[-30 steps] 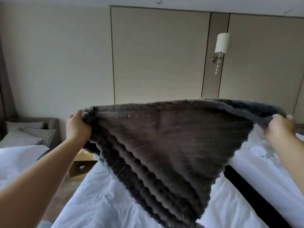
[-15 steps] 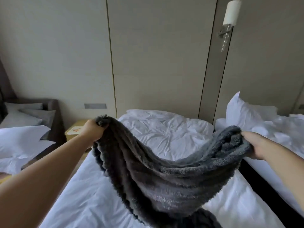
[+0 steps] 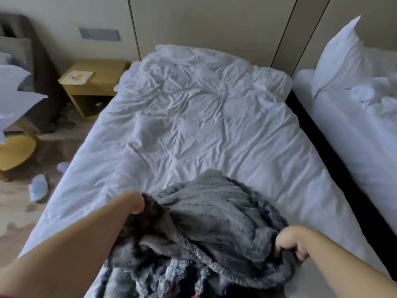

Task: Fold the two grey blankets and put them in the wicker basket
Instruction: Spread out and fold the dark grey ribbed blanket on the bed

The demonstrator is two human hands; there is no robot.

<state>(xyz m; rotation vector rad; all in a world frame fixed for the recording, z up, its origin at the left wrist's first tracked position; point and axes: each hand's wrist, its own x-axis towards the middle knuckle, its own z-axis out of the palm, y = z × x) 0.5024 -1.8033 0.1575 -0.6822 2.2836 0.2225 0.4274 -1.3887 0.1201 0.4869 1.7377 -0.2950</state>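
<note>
Both hands, left hand (image 3: 131, 204) and right hand (image 3: 293, 241), clamp the fuzzy grey blanket's (image 3: 214, 220) edges, probably to spread it on the rumpled white bed (image 3: 193, 125) for folding.

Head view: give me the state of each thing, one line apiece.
grey blanket: bunched on the bed, unfolded
left hand: gripping the blanket's edge
right hand: gripping the blanket's edge
duvet: spread flat, wrinkled
pillow: propped upright on the right bed
wicker basket: not in view

Blanket (image 3: 210, 214) grey, ribbed; duvet (image 3: 193, 117) white; nightstand (image 3: 94, 78) yellow-tan; wall panels (image 3: 204, 22) beige.
</note>
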